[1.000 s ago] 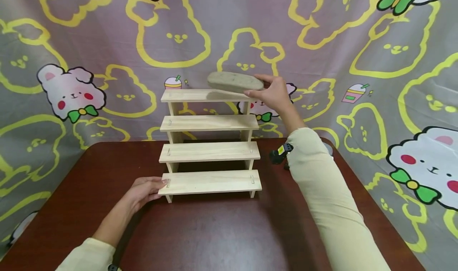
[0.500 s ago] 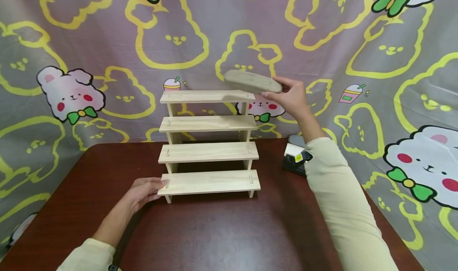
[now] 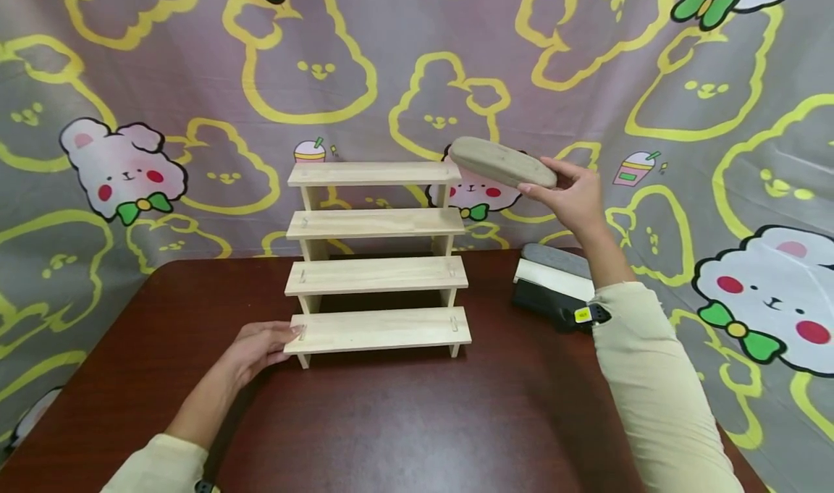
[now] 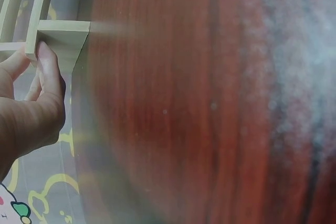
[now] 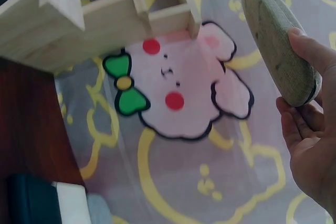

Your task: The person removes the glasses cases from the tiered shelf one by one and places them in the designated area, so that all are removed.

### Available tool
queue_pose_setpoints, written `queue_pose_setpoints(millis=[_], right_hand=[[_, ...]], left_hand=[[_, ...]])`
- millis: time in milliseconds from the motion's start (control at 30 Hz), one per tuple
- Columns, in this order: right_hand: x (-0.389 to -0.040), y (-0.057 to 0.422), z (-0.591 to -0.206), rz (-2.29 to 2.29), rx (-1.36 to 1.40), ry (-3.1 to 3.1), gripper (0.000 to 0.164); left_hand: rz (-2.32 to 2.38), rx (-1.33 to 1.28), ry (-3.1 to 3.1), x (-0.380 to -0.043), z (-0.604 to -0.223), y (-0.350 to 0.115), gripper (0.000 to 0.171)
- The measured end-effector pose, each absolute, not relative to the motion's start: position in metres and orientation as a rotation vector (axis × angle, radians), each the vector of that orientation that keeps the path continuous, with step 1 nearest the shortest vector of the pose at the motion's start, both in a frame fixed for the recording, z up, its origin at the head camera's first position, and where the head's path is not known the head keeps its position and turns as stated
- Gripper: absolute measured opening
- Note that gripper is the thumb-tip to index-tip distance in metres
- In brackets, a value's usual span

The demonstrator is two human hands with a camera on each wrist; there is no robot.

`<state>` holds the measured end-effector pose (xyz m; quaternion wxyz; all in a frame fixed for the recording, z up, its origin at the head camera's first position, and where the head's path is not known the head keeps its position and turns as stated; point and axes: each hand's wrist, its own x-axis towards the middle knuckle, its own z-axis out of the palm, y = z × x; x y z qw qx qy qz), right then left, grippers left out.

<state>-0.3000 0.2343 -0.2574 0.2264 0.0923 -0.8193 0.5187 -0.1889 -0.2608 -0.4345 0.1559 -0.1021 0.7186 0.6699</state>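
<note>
A beige-green, fabric-covered glasses case (image 3: 502, 164) is in the air right of the wooden stepped rack's (image 3: 376, 267) top shelf. My right hand (image 3: 573, 197) pinches its right end between thumb and fingers. In the right wrist view the same long, rounded glasses case (image 5: 273, 40) hangs tilted, its near end in the right hand (image 5: 315, 114). My left hand (image 3: 257, 348) grips the left end of the rack's lowest shelf. Up close, the left hand (image 4: 37, 100) has thumb and fingers on either side of that shelf board (image 4: 32, 24).
On the table's right side lie a grey case (image 3: 555, 259), a white case (image 3: 554, 279) and a black case (image 3: 544, 301), side by side. A patterned cloth (image 3: 215, 66) hangs behind the dark wood table (image 3: 365, 420).
My right hand has carried the glasses case rightward, away from over the top shelf. The cases on the table have come into fuller view. My left hand stays on the lowest shelf.
</note>
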Motion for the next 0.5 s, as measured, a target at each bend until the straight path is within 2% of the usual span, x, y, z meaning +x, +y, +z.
queue_pose_setpoints(millis=[200,500], right_hand=[[-0.283,0.261,-0.269,1.430,0.171,-2.282,0.064],[-0.257,0.291,-0.289,1.409,0.079,-2.335,0.065]], left_hand=[[1.900,-0.285,2.058,-0.189,-0.433,-0.261,0.060],[1.897,-0.294,2.060,-0.188,-0.432,-0.260,0.057]])
